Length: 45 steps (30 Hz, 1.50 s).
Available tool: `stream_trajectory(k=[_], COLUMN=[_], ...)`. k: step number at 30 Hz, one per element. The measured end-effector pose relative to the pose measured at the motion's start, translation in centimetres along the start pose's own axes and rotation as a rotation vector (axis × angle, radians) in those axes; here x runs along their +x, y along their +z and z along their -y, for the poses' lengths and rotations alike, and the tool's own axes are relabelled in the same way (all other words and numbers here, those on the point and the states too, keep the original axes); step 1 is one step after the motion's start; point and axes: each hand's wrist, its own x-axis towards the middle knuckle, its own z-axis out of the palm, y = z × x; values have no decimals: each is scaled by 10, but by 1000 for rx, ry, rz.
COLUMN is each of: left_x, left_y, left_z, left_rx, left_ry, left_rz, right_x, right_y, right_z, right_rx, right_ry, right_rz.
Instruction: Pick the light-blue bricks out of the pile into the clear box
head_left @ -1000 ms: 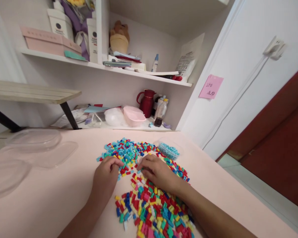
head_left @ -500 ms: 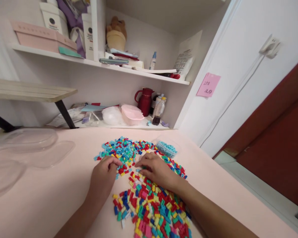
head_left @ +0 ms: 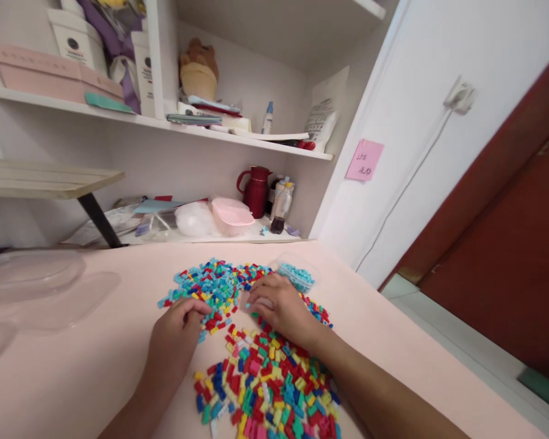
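1. Head view, the key relation: the transparent tub [head_left: 302, 289] stands just beyond the right hand [head_left: 281, 311], a little to its right. The right hand is clearly the nearer one; the left hand [head_left: 178, 323] is well apart from it. The tub's long axis slants from far left to near right.

2. Head view, the hands: both are narrow, fingers curled. A small light-blue brick [head_left: 248, 305] shows at the right fingertips – I cannot tell whether it is pinched or lying there, and its long axis is too small to read. Whether the left hand holds anything cannot be told.

3. Head view, the bricks: a mixed pile, mostly blue [head_left: 215, 281], lies beyond the left hand, close to its fingers. A multicoloured spread [head_left: 269, 378] lies on the table [head_left: 96, 378], nearer the person, between the forearms.

4. Head view, containers: the tub holds light-blue bricks [head_left: 296, 274]. Left of the left hand are more transparent containers [head_left: 32, 268].
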Motion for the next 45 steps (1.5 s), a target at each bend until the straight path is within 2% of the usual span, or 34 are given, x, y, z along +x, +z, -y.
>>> stream_trajectory(k=[3, 6, 9, 11, 13, 16, 21, 24, 28, 33, 36, 45], left_x=[2, 2, 2, 3, 2, 1, -3, -4, -4, -4, -4, -3], left_y=[0, 0, 0, 0, 0, 0, 0, 0, 1, 2, 2, 2], left_z=[2, 3, 3, 3, 3, 1, -4, -4, -2, -2, -1, -2], left_rx=[10, 8, -10, -22, -23, -18, -45, -37, -29, -27, -34, -45], left_ry=[10, -18, -30, -25, -23, -17, 5, 8, 32, 38, 31, 4], left_rz=[-11, -4, 10, 12, 7, -14, -13, -18, -19, -18, -19, -4], right_x=[0, -3, -8, -9, -9, -6, -3, -3, -5, -7, -8, -5], right_y=[-24, -45, -53, -51, -45, -31, -6, 6, 17, 25, 27, 25], right_z=[-19, -42, -60, -66, -65, -50, -8, 8, 13, 11, 7, -8], right_rx=[-39, -47, -22, 28, 96, 172, 254, 268, 229, 81, 77, 204], right_ry=[94, 254, 383, 422, 428, 379, 131, 11, -43, -179, -138, 163], right_rz=[-224, -432, -545, -567, -559, -494, -157, -27, 45, 142, 112, 9])
